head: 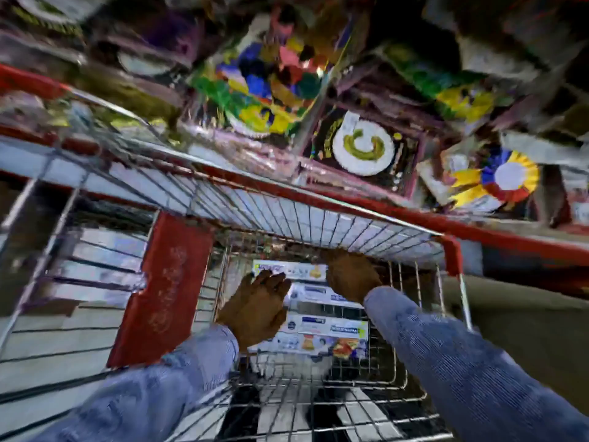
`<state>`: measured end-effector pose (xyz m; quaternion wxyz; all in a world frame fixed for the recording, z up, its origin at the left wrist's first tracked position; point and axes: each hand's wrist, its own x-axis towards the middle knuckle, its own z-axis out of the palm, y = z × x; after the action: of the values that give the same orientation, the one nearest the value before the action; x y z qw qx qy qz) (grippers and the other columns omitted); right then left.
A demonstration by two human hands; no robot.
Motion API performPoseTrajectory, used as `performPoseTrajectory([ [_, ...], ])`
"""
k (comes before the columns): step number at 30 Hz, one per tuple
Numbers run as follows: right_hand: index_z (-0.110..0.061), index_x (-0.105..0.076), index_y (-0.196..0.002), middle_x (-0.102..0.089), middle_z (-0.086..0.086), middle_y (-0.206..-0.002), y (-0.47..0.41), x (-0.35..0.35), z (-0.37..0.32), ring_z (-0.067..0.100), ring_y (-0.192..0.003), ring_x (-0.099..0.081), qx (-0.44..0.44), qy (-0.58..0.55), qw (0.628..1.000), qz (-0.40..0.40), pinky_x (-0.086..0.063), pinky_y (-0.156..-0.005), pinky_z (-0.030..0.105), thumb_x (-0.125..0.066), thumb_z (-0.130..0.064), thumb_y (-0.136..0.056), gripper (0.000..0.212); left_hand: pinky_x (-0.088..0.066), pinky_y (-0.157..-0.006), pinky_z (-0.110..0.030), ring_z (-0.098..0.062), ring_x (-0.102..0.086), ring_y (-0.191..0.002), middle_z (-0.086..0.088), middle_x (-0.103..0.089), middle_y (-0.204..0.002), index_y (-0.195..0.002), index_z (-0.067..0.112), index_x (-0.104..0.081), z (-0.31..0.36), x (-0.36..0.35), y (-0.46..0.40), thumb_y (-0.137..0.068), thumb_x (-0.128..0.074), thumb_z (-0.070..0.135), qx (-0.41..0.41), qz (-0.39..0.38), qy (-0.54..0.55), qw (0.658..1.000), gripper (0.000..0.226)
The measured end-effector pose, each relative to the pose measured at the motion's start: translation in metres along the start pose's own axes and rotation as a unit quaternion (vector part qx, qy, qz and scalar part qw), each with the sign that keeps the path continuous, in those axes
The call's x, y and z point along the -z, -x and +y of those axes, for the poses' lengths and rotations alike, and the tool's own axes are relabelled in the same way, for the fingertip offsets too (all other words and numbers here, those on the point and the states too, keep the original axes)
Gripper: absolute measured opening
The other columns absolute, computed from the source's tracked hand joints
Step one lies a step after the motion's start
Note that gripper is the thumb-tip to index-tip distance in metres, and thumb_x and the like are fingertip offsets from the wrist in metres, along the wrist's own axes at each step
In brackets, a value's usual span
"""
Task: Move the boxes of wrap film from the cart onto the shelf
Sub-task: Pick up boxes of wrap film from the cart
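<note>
Several white boxes of wrap film (322,333) with coloured print lie stacked in the bottom of a wire cart (318,224) with red trim. Both my hands reach down into the cart basket. My left hand (256,309) hovers over the left ends of the boxes, fingers spread, holding nothing that I can see. My right hand (349,275) is at the far right end of the top box (296,269), fingers curled down over it; whether it grips the box is unclear. The whole view is blurred.
A red child-seat flap (162,288) stands at the left of the basket. Beyond the cart's far rim, red-edged shelves (510,237) hold packs of colourful party plates (361,143) and decorations (500,180). Wire mesh walls surround the boxes closely.
</note>
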<state>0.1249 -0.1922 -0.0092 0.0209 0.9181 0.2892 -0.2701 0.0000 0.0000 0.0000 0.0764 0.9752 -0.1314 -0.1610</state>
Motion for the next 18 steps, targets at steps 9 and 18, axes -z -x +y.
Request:
performPoseTrajectory([
  [9, -0.012, -0.048, -0.134, -0.057, 0.018, -0.134, -0.080, -0.071, 0.012, 0.037, -0.124, -0.054, 0.062, 0.070, 0.992, -0.080, -0.049, -0.099, 0.046, -0.063, -0.036, -0.083, 0.058, -0.058, -0.067, -0.039, -0.034, -0.070, -0.076, -0.015, -0.073, -0.085, -0.096, 0.004, -0.073, -0.030, -0.083, -0.055, -0.071, -0.080, 0.010, -0.124, -0.022, -0.011, 0.992, 0.026],
  [18, -0.015, -0.053, -0.129, -0.067, 0.015, -0.114, -0.064, -0.040, 0.017, 0.036, -0.107, -0.062, 0.064, 0.079, 0.995, 0.017, -0.050, -0.084, 0.039, -0.064, -0.041, -0.081, 0.056, -0.049, -0.097, -0.053, -0.043, -0.055, -0.117, -0.025, -0.053, -0.137, -0.137, -0.005, -0.043, -0.009, -0.121, -0.083, -0.078, -0.055, -0.010, -0.083, -0.037, -0.012, 0.996, 0.061],
])
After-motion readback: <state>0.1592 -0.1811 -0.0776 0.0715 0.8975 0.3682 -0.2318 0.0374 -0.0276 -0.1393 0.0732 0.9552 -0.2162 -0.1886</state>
